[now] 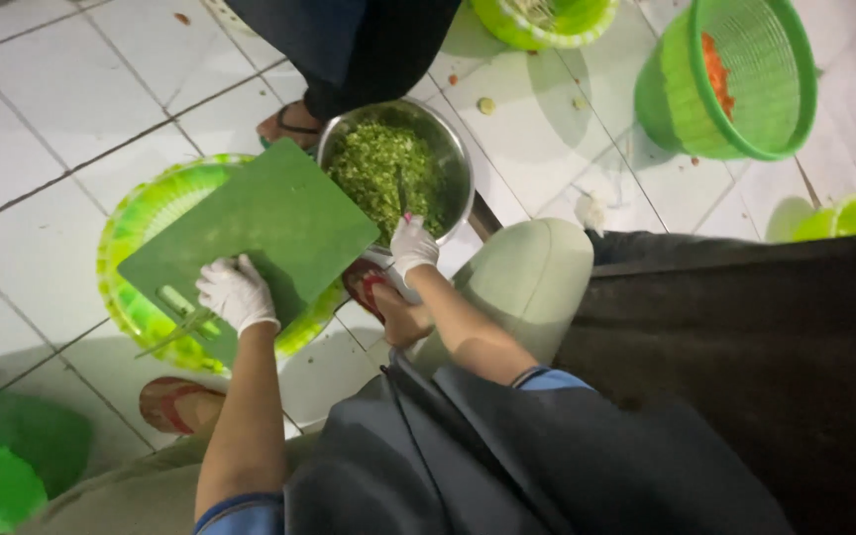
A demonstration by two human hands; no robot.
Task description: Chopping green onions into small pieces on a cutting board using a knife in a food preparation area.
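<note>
While L hand (237,293) grips flat green plastic board (260,238) | R hand (412,245) fingers clenched on knife (401,198) | round steel bowl (453,163)

Both hands in white gloves, forearms bare, blue sleeve cuffs near elbows. Left hand (237,293) reaches fwd & down, fingers curled in a closed grip, wrist straight, arm nearly extended. Right hand (412,245) further fwd, fingers closed too, pointing away from body, elbow bent, forearm angled in from the right. Hands well apart.
</note>
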